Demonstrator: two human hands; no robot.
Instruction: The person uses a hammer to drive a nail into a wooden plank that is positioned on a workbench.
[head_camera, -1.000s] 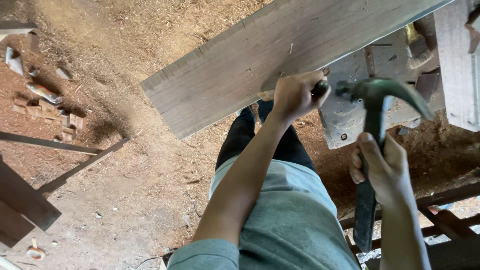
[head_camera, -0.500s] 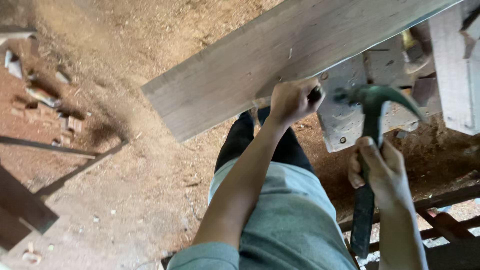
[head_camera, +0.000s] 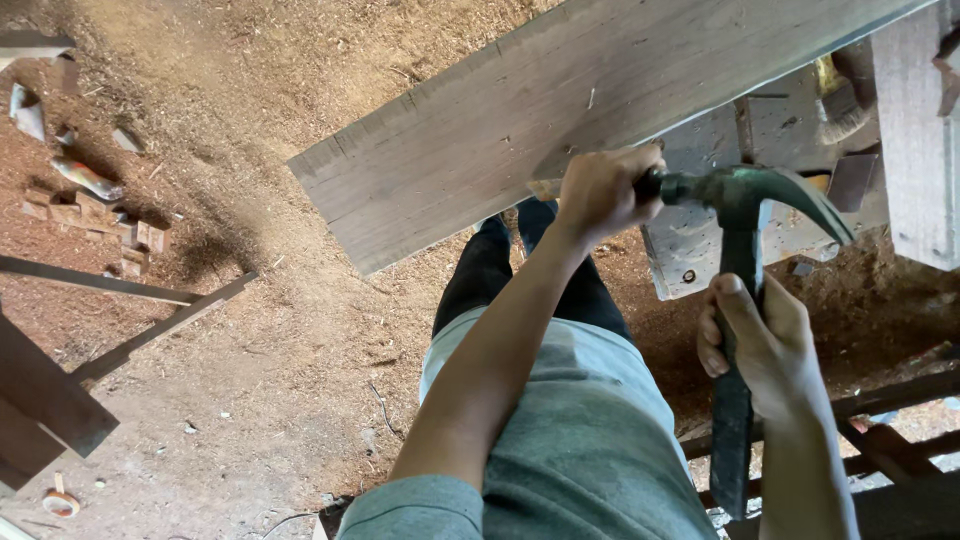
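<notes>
My left hand (head_camera: 598, 190) is closed around a short chisel-like tool, held against the lower edge of a long grey wooden plank (head_camera: 560, 110). A pale tip of the tool shows left of my fist and a dark butt end shows right of it. My right hand (head_camera: 758, 345) grips the dark handle of a claw hammer (head_camera: 745, 200). The hammer's striking face rests against the tool's butt end, with the claw pointing right. The handle runs down past my wrist. Below are my grey shirt and dark trousers.
The floor is covered in sawdust (head_camera: 300, 330). Small wood offcuts (head_camera: 95, 205) lie at the left, with dark boards (head_camera: 50, 400) and a thin batten (head_camera: 160, 325) nearby. A pale bracket plate (head_camera: 700, 250) sits under the plank, a grey post (head_camera: 915, 140) stands at right, and dark rails (head_camera: 880, 440) are at lower right.
The hammer head has moved a little to the left and now touches the butt of the tool in my left hand. The left hand stays at the plank's edge.
</notes>
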